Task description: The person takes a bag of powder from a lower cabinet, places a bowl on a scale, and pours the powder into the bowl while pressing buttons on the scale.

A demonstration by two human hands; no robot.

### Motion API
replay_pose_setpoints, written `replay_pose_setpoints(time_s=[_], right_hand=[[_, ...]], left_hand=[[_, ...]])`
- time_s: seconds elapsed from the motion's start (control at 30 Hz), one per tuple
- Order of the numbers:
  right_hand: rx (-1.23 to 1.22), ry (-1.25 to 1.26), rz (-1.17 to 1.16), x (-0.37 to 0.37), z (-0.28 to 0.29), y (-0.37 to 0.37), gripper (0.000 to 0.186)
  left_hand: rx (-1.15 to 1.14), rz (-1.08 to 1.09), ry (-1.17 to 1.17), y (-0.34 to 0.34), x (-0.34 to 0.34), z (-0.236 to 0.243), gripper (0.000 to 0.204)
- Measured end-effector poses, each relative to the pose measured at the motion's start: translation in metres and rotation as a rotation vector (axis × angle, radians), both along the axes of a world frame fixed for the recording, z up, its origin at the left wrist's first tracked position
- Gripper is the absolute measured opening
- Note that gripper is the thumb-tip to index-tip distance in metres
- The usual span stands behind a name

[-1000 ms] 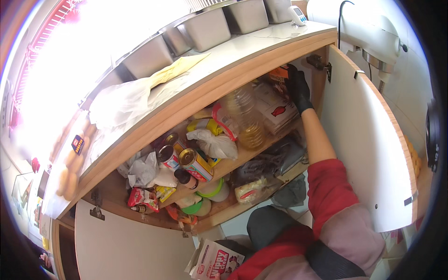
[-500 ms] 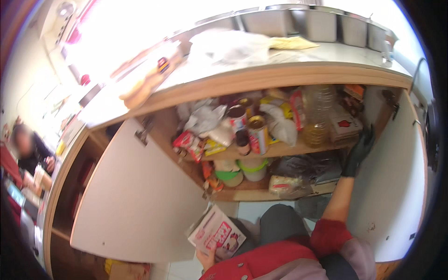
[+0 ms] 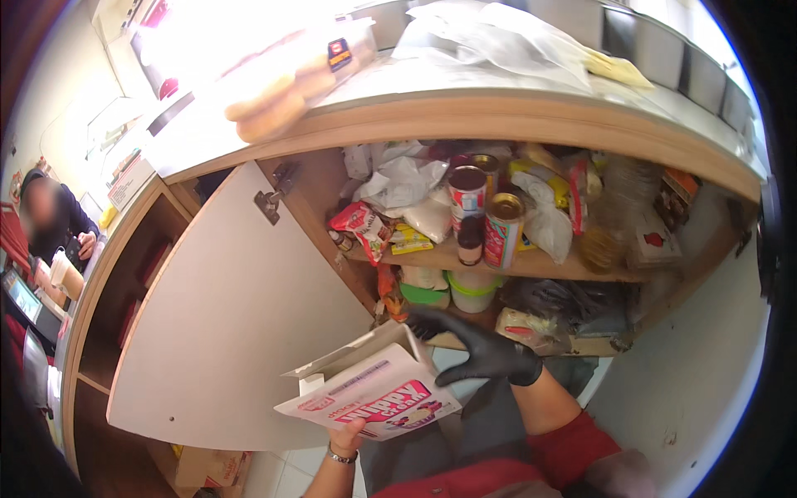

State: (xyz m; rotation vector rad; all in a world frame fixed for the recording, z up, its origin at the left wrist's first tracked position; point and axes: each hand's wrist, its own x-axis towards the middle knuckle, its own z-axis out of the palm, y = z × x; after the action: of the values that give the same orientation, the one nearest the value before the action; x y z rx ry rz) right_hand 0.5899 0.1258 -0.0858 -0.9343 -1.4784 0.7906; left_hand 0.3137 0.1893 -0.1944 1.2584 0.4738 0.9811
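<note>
My left hand (image 3: 347, 436), bare with a metal watch at the wrist, grips a white and pink cardboard box (image 3: 382, 407) by its lower edge. The box is tilted, and its top flaps stand open. Beside its upper right corner is my right hand (image 3: 481, 353) in a black glove. Its fingers and thumb are spread apart, with the fingertips close to the open top; whether they touch it I cannot tell. Nothing shows inside the right hand. What the box holds is hidden.
An open cabinet holds tins (image 3: 504, 232), a dark bottle (image 3: 470, 241), plastic bags and packets. Tubs with green lids (image 3: 473, 290) and dark bags (image 3: 573, 299) fill its lower shelf. Cabinet doors (image 3: 241, 332) swing out on both sides. Another person (image 3: 54, 224) sits far left.
My right hand has come left from the right end of the upper shelf to the box. My left hand has raised the box and turned it, and its open top now shows.
</note>
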Motion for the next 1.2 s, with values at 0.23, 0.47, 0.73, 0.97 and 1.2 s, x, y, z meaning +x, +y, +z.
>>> replay_pose_setpoints(time_s=[0.23,0.47,0.73,0.97,1.2], right_hand=[[-0.172,-0.247,0.219,0.011,0.113,0.031,0.051],[-0.393,-0.094,0.117,-0.008,0.192,0.024,0.056],[-0.63,-0.28,0.176,-0.034,0.191,-0.033,0.06],[-0.908,-0.704,-0.734,0.069,0.145,-0.247,0.049],[-0.728,-0.757,-1.955,0.074,0.12,-0.367,0.069]], left_hand=[[0.24,-0.151,0.193,0.028,0.012,0.103,0.053],[-0.093,-0.115,0.479,0.016,0.004,0.203,0.038],[-0.154,0.081,0.181,0.024,-0.058,0.308,0.041],[0.067,0.522,0.321,0.097,-0.159,0.295,0.027],[-0.248,0.312,0.327,0.071,-0.12,0.327,0.031]])
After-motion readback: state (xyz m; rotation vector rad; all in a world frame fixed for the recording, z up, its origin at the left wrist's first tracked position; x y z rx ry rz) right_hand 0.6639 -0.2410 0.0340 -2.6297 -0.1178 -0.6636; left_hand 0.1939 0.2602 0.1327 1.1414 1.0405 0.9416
